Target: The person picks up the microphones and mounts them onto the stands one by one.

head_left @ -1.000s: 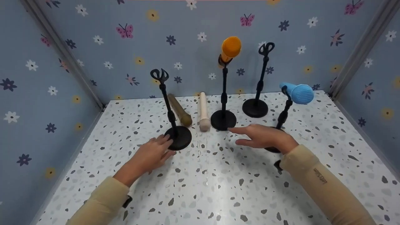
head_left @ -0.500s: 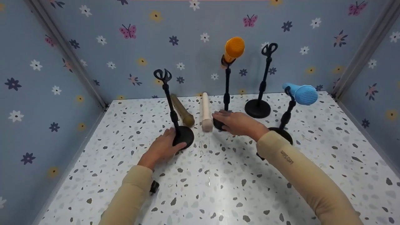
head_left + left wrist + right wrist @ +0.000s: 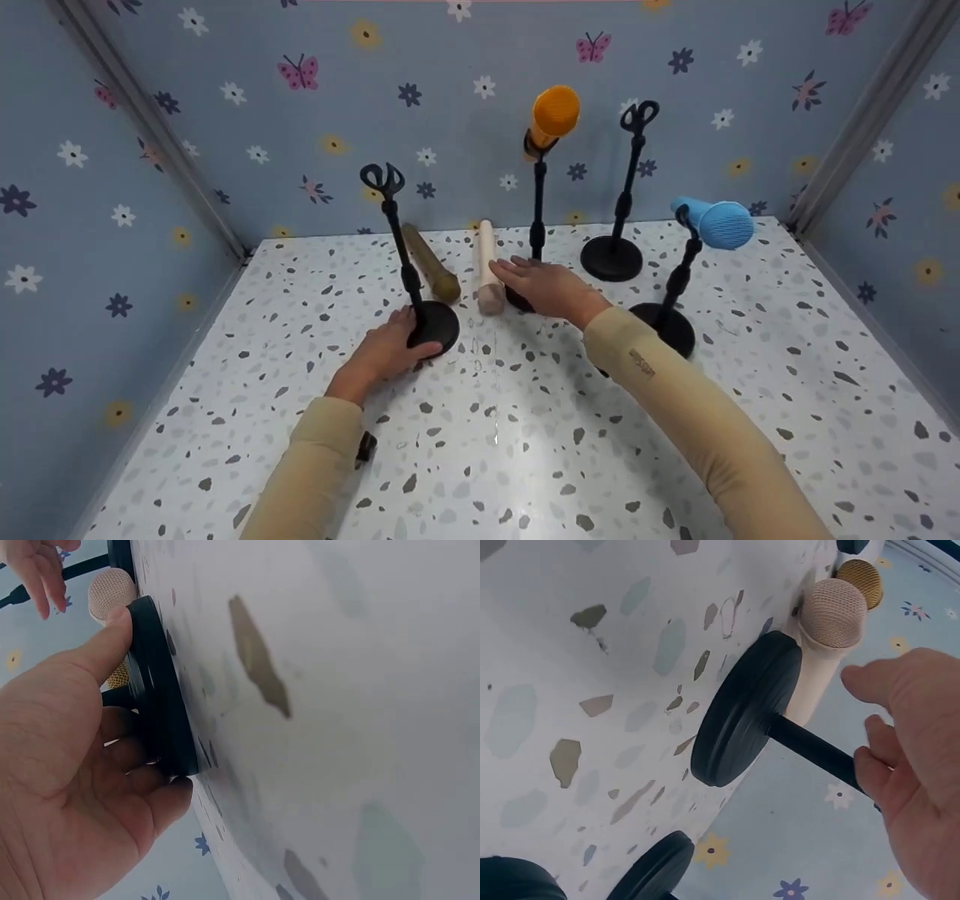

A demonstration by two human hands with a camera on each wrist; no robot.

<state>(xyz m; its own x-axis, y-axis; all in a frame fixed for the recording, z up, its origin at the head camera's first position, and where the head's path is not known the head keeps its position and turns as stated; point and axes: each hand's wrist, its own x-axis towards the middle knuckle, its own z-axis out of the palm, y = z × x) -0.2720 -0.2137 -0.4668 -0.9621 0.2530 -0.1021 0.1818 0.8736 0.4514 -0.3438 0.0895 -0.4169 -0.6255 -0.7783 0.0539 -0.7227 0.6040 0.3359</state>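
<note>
My left hand (image 3: 382,349) grips the round black base of the left microphone stand (image 3: 441,328), thumb at its front edge and fingers curled at the far side, as the left wrist view shows. This stand's clip is bare. My right hand (image 3: 553,289) hovers over the base of the middle stand (image 3: 742,712), fingertips overlapping a cream microphone (image 3: 487,244) in the head view. In the right wrist view its fingers are loosely bent with nothing between them. Beside the cream microphone lies a brownish-gold microphone (image 3: 427,259); both have their heads toward me.
An orange microphone (image 3: 556,112) sits in the middle stand's clip. Behind right, another stand (image 3: 611,259) has a bare clip. A blue microphone (image 3: 724,225) rests in the right stand, near my right forearm. Flowered blue walls (image 3: 450,112) enclose the speckled tabletop (image 3: 465,465).
My left hand has moved onto the left stand's base and taken hold of it. My right hand has moved left, from in front of the middle stand's base toward the cream microphone.
</note>
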